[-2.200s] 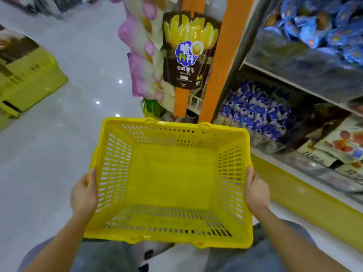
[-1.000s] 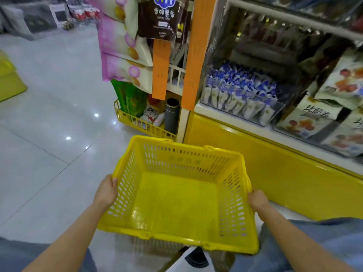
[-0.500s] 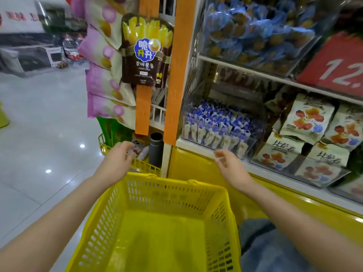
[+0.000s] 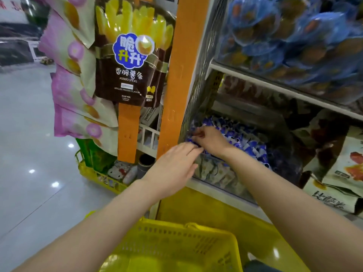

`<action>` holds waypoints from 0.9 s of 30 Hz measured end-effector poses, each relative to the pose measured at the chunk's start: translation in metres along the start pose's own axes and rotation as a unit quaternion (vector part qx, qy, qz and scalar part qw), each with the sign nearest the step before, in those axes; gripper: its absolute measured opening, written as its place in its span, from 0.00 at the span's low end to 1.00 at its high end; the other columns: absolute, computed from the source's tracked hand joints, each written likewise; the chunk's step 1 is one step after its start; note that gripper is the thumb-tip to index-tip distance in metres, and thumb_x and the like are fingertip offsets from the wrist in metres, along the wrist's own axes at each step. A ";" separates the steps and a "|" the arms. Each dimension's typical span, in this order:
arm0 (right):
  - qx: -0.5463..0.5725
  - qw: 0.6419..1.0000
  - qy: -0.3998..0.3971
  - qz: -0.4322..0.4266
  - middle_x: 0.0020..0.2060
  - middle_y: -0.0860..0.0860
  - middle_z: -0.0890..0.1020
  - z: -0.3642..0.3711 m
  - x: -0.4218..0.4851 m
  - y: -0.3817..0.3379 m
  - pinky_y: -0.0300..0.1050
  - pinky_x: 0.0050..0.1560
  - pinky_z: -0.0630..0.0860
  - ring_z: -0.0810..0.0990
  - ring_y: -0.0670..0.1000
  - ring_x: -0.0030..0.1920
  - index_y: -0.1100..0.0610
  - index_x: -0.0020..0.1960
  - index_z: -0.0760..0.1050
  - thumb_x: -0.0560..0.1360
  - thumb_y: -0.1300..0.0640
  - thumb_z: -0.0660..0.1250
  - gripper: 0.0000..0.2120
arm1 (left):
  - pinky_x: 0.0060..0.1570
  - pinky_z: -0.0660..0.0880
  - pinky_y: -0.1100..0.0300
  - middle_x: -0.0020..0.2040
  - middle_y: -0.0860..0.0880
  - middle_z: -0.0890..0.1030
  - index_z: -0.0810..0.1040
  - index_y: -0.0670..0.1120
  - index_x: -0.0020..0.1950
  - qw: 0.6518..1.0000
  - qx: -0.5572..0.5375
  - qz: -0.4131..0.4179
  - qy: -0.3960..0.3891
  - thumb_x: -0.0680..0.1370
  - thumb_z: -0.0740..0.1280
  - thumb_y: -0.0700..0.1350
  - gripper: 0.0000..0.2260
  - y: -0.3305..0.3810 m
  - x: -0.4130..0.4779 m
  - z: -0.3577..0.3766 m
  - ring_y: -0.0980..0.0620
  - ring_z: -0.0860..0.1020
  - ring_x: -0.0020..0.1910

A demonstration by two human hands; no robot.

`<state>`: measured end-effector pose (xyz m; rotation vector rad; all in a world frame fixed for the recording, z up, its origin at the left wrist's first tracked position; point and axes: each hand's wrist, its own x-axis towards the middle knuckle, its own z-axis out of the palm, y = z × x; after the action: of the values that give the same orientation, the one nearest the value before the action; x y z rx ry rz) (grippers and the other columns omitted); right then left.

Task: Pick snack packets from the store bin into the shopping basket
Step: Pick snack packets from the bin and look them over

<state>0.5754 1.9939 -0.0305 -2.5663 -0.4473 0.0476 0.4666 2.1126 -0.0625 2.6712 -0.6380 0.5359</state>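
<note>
The clear store bin (image 4: 220,177) sits on the lower shelf, filled with small blue-and-white snack packets (image 4: 247,146). My right hand (image 4: 213,141) is inside the bin at its left end, fingers curled and pinched on packets there. My left hand (image 4: 173,166) reaches flat toward the bin's front left corner, fingers stretched out, fingertips at the rim and holding nothing. The yellow shopping basket (image 4: 176,246) stands below my arms at the bottom of the view, and the part I see holds nothing.
An orange post (image 4: 176,75) with hanging potato-stick bags (image 4: 129,61) stands left of the bin. An upper shelf bin holds blue wrapped snacks (image 4: 294,36). Larger snack bags (image 4: 345,169) lie to the right. A low yellow wire rack (image 4: 102,179) sits on the grey floor.
Both hands let go of the basket, which now rests low. They moved up and forward; my right hand entered the bin and closed on packets, my left hand reached its front edge.
</note>
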 end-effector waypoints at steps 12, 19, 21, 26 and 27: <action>0.086 0.978 0.181 -0.049 0.35 0.45 0.76 -0.016 -0.005 0.005 0.42 0.40 0.71 0.75 0.45 0.37 0.52 0.43 0.74 0.78 0.55 0.62 0.06 | 0.65 0.57 0.65 0.69 0.54 0.66 0.64 0.51 0.71 0.998 -0.057 0.001 -0.004 0.81 0.55 0.48 0.17 -0.006 -0.005 -0.017 0.57 0.62 0.69; 0.199 0.930 0.262 -0.163 0.36 0.44 0.77 -0.037 -0.085 -0.022 0.43 0.39 0.77 0.77 0.45 0.37 0.47 0.42 0.71 0.79 0.59 0.60 0.09 | 0.53 0.69 0.67 0.59 0.56 0.75 0.70 0.54 0.63 0.891 -0.391 -0.228 0.042 0.80 0.57 0.51 0.12 0.010 -0.046 -0.028 0.64 0.72 0.55; 0.243 0.934 0.201 -0.170 0.35 0.43 0.75 -0.024 -0.110 -0.027 0.33 0.37 0.72 0.74 0.40 0.35 0.48 0.41 0.71 0.78 0.62 0.60 0.11 | 0.52 0.74 0.62 0.57 0.51 0.78 0.72 0.51 0.60 0.775 -0.554 -0.305 -0.009 0.77 0.58 0.56 0.15 0.017 -0.053 -0.034 0.58 0.77 0.52; 0.421 0.904 0.037 -0.065 0.35 0.47 0.78 0.016 -0.151 -0.030 0.32 0.34 0.75 0.77 0.38 0.34 0.56 0.43 0.72 0.79 0.64 0.58 0.08 | 0.37 0.76 0.62 0.48 0.44 0.83 0.78 0.43 0.56 0.689 -0.636 -0.344 -0.034 0.76 0.66 0.46 0.11 0.035 -0.081 -0.033 0.51 0.80 0.42; 0.435 0.899 0.019 -0.040 0.37 0.48 0.79 0.022 -0.155 -0.029 0.34 0.36 0.76 0.78 0.39 0.35 0.56 0.44 0.73 0.79 0.62 0.57 0.08 | 0.37 0.76 0.62 0.49 0.43 0.83 0.77 0.43 0.56 0.709 -0.607 -0.358 -0.017 0.76 0.67 0.43 0.10 0.036 -0.086 -0.031 0.52 0.79 0.42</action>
<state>0.4174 1.9778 -0.0425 -1.6617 -0.3955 0.1331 0.3695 2.1253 -0.0640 1.4105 0.1311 -0.1738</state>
